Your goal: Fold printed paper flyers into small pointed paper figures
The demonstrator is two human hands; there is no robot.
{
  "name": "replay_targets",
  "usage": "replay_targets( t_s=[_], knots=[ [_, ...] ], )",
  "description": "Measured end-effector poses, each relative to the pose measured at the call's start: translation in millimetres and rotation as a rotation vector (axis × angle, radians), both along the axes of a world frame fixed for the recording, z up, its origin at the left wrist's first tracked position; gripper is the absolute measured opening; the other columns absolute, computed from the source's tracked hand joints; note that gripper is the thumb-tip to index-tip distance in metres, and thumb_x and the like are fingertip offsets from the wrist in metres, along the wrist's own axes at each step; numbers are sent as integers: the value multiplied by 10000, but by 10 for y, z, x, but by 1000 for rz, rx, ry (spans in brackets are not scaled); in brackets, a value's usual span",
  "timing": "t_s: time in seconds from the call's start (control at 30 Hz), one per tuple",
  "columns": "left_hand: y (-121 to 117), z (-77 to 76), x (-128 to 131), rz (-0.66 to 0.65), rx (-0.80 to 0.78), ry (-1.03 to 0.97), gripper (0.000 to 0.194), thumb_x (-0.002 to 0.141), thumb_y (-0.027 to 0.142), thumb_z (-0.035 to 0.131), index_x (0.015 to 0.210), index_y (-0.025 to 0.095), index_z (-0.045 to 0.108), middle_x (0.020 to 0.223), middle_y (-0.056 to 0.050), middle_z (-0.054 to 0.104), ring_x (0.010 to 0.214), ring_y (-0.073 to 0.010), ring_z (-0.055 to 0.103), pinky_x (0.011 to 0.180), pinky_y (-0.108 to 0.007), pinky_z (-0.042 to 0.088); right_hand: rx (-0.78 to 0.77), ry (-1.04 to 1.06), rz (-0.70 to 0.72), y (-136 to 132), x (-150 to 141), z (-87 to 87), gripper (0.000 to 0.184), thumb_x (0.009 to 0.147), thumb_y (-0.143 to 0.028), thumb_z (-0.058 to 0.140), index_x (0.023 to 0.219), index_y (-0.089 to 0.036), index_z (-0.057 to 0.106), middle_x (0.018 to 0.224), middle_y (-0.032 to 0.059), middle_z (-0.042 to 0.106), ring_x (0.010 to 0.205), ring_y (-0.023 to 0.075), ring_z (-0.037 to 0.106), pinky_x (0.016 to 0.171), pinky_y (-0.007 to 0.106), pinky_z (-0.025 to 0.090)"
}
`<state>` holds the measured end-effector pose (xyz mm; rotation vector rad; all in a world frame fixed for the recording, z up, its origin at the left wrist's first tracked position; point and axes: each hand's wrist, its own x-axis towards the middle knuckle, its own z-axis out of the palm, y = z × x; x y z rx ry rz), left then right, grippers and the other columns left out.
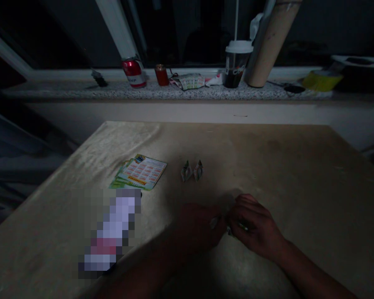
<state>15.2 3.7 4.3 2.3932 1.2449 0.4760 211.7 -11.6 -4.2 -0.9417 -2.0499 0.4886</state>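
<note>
Low on the table, my left hand [201, 224] and my right hand [257, 228] meet with their fingers closed. Between them they pinch a small folded card [230, 232]; only bits of its green and white printed surface show, and the fingers cover the rest. Just beyond my left hand stand two small folded card pieces, one on the left [186, 171] and one on the right [198, 170], both with pointed tops. Farther left lies a fanned stack of printed cards [146, 171] with green edges and rows of red print.
A lit, blurred-out phone-like object [115, 228] lies left of my arms on the table [283, 162]. Along the windowsill [112, 92] stand a red can [134, 74], a small jar [161, 75], a crumpled wrapper [190, 81], a lidded cup [236, 64] and a cardboard tube [271, 45].
</note>
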Motion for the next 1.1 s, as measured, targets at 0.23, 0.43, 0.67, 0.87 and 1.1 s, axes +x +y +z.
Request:
replay_targets(
  t_s=[0.23,0.43,0.67,0.87,1.1],
  knots=[
    [77,-31,-104,61,-121,-73,345,945,360,518,703,178,682,568,16,622,495,-111,518,531,-244,304,-30,29,-21,-11,20,-10,121,881,-98,623,828,-206,611,668,-11,563,634,162,531,698,366,463],
    [132,-84,-222,125,-414,-260,276,907,273,507,808,152,734,660,-11,668,599,-140,596,554,-226,383,-61,85,-13,1,73,-19,129,871,-90,642,819,-206,625,667,-3,585,632,171,552,677,367,457],
    [110,-148,-274,166,-344,-386,279,876,274,556,1055,140,722,867,-66,735,744,-188,664,682,-279,495,-146,130,5,17,131,-90,151,885,-94,644,813,-226,633,668,-23,604,656,165,578,718,357,470],
    [-9,-133,-156,57,-241,-307,206,882,279,606,972,168,755,847,-55,748,749,-188,673,721,-286,484,-111,99,-12,21,32,-91,129,869,-98,663,827,-214,625,689,-18,603,679,165,580,708,344,453],
    [-59,-195,-67,-5,-153,-343,227,920,264,561,955,164,761,799,-42,752,670,-159,652,672,-262,448,-75,32,-98,-1,-50,-53,144,832,-114,682,751,-207,607,655,-12,611,654,175,586,681,347,436]
  ],
)
